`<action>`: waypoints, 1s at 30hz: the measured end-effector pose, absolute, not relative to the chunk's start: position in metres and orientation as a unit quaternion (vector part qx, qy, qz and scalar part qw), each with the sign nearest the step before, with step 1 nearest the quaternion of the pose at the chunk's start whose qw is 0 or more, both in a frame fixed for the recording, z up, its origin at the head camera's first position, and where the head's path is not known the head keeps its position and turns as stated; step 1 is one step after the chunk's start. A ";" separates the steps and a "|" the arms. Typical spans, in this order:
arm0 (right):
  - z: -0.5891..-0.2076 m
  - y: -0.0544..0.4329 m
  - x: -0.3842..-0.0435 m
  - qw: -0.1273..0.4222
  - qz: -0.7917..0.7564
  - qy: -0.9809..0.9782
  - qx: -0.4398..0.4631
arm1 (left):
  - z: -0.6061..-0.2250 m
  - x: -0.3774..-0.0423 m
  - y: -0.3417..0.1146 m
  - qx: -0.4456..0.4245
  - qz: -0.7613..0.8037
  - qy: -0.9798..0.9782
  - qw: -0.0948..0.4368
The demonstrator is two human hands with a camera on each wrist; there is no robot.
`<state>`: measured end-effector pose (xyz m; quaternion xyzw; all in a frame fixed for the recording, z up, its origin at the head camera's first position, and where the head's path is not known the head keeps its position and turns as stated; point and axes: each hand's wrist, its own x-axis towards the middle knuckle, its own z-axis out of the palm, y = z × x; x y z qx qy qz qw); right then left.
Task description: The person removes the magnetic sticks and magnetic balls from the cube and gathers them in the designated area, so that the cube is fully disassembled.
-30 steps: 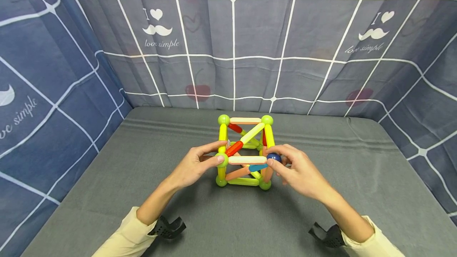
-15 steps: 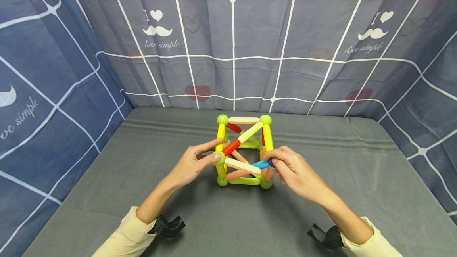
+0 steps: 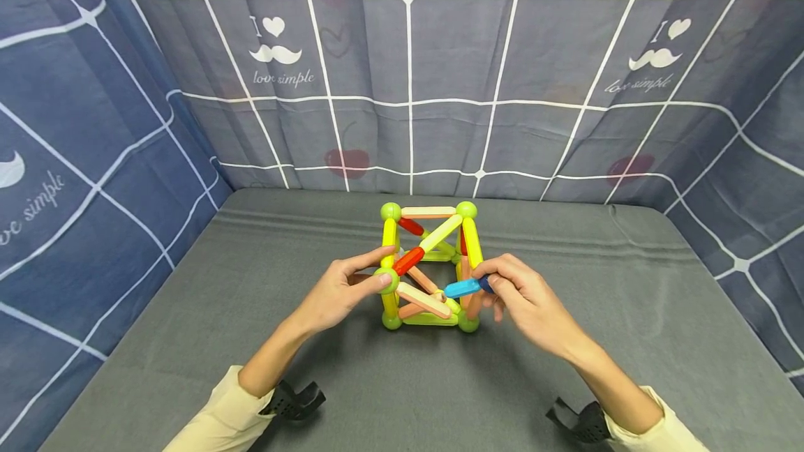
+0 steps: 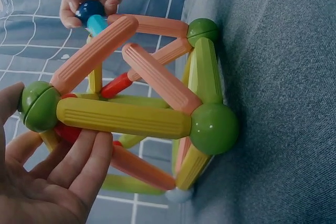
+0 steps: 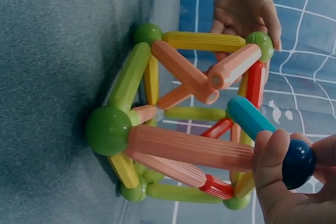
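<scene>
While hands (image 3: 339, 293) grip a green ball (image 4: 41, 107) and dark-blue ball (image 5: 298, 164), the multicoloured plastic-rod frame (image 3: 472, 243) looks mostly joined, two salmon rods (image 5: 236, 65) loose-ended.

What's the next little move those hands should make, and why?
Probably the right hand, gripping the dark blue ball, should bring the light blue stick to the loose end of the slanting peach stick. Both ends look unattached and lie near each other; the peach stick's other end joins a lower green ball, and the left hand pinches an upper green ball.
</scene>
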<state>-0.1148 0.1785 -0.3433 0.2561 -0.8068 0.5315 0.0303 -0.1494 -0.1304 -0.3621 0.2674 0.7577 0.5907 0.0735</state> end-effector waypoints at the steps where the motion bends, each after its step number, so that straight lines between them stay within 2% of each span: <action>1: -0.342 0.179 -0.114 0.034 0.537 -0.803 0.257 | -0.363 -0.150 -0.130 0.269 0.592 0.756 0.074; 17: -0.333 0.187 -0.106 0.048 0.607 -0.741 0.282 | -0.364 -0.150 -0.131 0.265 0.593 0.757 0.076; 30: -0.335 0.214 -0.099 0.069 0.670 -0.684 0.279 | -0.364 -0.150 -0.132 0.261 0.594 0.757 0.076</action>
